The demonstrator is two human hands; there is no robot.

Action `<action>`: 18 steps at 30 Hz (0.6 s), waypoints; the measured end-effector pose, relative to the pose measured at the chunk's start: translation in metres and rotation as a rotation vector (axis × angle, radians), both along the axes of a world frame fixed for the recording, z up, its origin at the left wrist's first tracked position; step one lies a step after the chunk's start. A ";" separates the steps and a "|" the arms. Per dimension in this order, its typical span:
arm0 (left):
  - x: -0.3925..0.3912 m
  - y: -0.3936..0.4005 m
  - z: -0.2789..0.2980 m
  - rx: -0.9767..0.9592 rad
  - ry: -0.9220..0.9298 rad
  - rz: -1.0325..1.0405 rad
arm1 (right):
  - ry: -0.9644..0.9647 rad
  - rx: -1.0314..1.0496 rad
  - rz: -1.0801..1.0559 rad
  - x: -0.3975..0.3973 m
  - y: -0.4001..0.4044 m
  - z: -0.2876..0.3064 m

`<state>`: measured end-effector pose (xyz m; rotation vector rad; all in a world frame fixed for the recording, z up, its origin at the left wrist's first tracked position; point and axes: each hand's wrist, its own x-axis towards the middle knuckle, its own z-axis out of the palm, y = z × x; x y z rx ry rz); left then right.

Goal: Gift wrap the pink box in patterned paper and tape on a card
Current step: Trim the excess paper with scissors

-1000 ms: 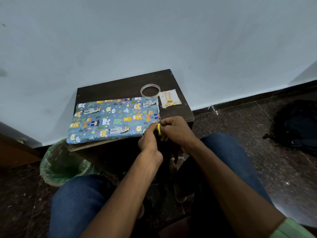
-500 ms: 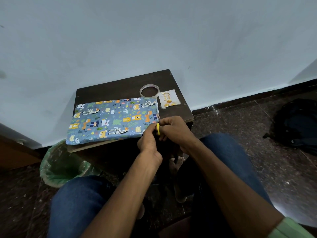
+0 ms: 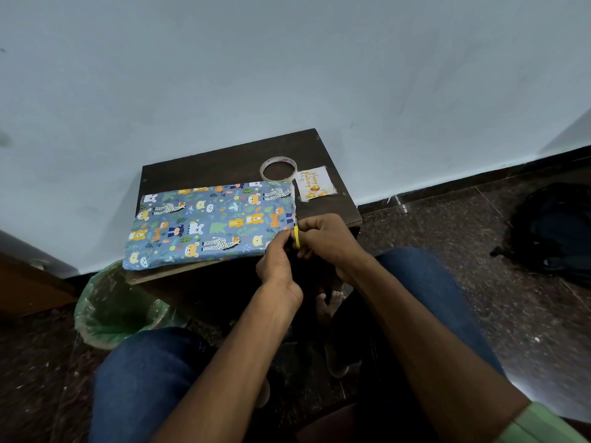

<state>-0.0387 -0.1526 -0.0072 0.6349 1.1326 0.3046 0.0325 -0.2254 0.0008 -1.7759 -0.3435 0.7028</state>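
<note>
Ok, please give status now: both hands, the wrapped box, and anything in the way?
Right hand grips yellow scissors; left hand pinches paper edge. Wrapped box flat on table. Card, tape roll behind, clear.

The head camera looks forward and down, close over a small table (image 3: 224, 169) against a wall.

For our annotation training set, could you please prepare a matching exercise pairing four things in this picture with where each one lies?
Things:
1. tape roll
2. card
3. wrapped box
4. bin

Places:
A. on the floor, beside the near left corner of the table
B. at the table's far right corner
C. across the table's near left part
D. just behind the box's far right corner

Pairs: 1-D, 2-B, 3-C, 4-A
</note>
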 end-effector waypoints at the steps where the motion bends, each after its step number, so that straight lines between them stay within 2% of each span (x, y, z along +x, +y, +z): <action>1: -0.001 -0.001 0.001 -0.005 -0.005 -0.005 | 0.001 0.009 -0.008 0.001 0.000 0.001; 12: -0.005 -0.003 0.003 0.101 0.059 -0.084 | 0.055 -0.004 -0.045 0.000 -0.008 0.006; 18: -0.008 -0.003 0.016 0.339 0.095 -0.480 | -0.115 0.011 -0.185 0.006 -0.019 0.012</action>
